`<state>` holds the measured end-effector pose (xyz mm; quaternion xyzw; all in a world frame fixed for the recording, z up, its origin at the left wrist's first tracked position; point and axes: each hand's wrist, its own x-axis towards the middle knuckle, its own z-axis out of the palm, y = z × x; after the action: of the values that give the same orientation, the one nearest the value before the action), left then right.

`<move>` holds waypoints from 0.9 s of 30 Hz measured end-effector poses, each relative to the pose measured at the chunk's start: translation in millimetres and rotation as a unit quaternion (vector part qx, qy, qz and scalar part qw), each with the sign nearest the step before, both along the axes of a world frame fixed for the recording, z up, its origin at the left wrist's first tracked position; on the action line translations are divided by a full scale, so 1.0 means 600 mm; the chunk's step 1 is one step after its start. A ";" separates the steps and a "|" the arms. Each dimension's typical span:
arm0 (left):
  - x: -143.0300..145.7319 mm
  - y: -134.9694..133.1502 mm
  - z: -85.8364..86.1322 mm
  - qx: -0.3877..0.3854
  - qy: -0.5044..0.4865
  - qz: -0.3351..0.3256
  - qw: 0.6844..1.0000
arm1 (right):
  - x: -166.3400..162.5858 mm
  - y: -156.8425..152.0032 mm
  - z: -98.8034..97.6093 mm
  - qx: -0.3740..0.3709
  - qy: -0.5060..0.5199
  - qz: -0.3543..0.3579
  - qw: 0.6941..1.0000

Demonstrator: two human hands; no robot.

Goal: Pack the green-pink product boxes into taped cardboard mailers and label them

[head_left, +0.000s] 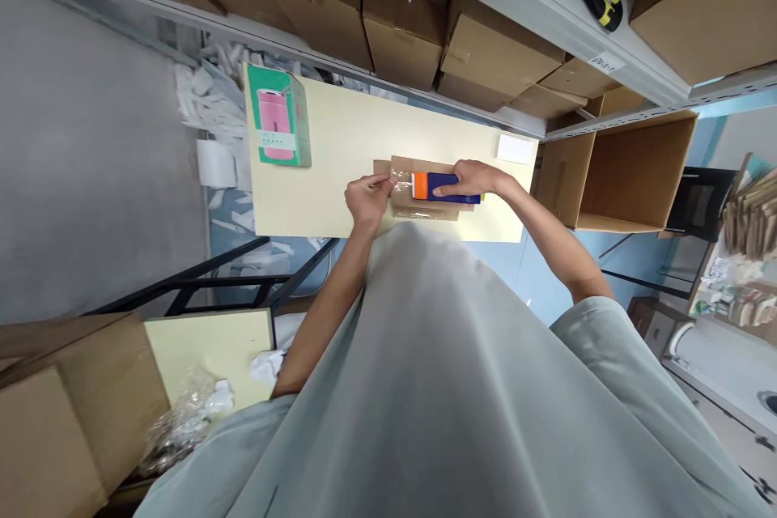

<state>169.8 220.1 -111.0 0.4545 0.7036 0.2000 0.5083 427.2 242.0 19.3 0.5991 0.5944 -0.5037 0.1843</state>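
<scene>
Though the shelf label (607, 62) bears handwriting, it is too small to read, as is the white strip on the green box (278, 81) at the desk's (340, 194) far left corner, printed with a pink tumbler. Orange-and-navy handheld item (435, 180): above brown cardboard (418, 164), right of centre towards the near edge; long axis roughly parallel to that edge, orange end leftward. Right hand's (473, 176) fingers clamped round its navy body. Left hand (367, 198): fingers bent at glossy, creased clear film (401, 171); cannot tell if they pinch it.
</scene>
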 end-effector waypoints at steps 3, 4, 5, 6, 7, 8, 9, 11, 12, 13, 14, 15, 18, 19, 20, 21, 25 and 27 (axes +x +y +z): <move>0.003 -0.002 -0.006 -0.006 0.016 0.009 1.000 | 0.046 -0.023 0.023 -0.054 0.019 -0.045 0.997; 0.004 -0.002 -0.007 -0.009 0.021 0.009 1.000 | 0.068 -0.034 0.031 -0.069 0.025 -0.062 0.995; 0.004 -0.002 -0.008 -0.011 0.025 0.010 1.000 | 0.092 -0.046 0.040 -0.079 0.028 -0.077 0.993; 0.005 -0.001 -0.008 -0.012 0.028 0.008 0.999 | 0.116 -0.058 0.047 -0.085 0.028 -0.089 0.992; 0.005 -0.001 -0.009 -0.011 0.033 0.007 0.999 | 0.141 -0.071 0.053 -0.087 0.025 -0.098 0.991; 0.006 -0.001 -0.010 -0.010 0.038 0.005 0.999 | 0.165 -0.084 0.058 -0.087 0.022 -0.105 0.990; 0.007 -0.001 -0.011 -0.009 0.045 0.003 0.999 | 0.186 -0.096 0.060 -0.086 0.018 -0.112 0.990; 0.010 -0.001 -0.012 -0.009 0.060 0.002 0.998 | 0.220 -0.117 0.061 -0.088 0.015 -0.127 0.988; 0.013 -0.001 -0.012 -0.008 0.065 0.004 0.998 | 0.233 -0.125 0.059 -0.090 0.017 -0.135 0.987; 0.015 -0.002 -0.012 -0.008 0.067 0.009 0.998 | 0.242 -0.132 0.057 -0.091 0.022 -0.142 0.985; 0.019 -0.002 -0.012 -0.007 0.066 0.015 0.998 | 0.249 -0.137 0.053 -0.094 0.031 -0.149 0.984; 0.022 -0.002 -0.012 -0.006 0.065 0.022 0.998 | 0.254 -0.140 0.049 -0.095 0.041 -0.155 0.982; 0.032 -0.002 -0.009 -0.009 0.072 0.033 0.997 | 0.266 -0.145 0.034 -0.101 0.071 -0.163 0.979; 0.035 -0.002 -0.008 -0.009 0.077 0.036 0.996 | 0.271 -0.145 0.029 -0.102 0.074 -0.162 0.979; 0.038 -0.002 -0.007 -0.009 0.082 0.039 0.996 | 0.277 -0.146 0.024 -0.103 0.075 -0.159 0.979; 0.040 -0.002 -0.007 -0.007 0.087 0.043 0.995 | 0.284 -0.147 0.019 -0.105 0.074 -0.153 0.980; 0.050 -0.005 -0.008 0.006 0.091 0.057 0.994 | 0.314 -0.148 -0.003 -0.105 0.065 -0.134 0.983; 0.054 -0.008 -0.009 0.013 0.091 0.058 0.994 | 0.317 -0.146 -0.017 -0.095 0.045 -0.120 0.987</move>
<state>202.2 215.4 -116.5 0.4356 0.7693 0.1963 0.4241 617.1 154.3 9.1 0.6226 0.4756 -0.6026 0.1518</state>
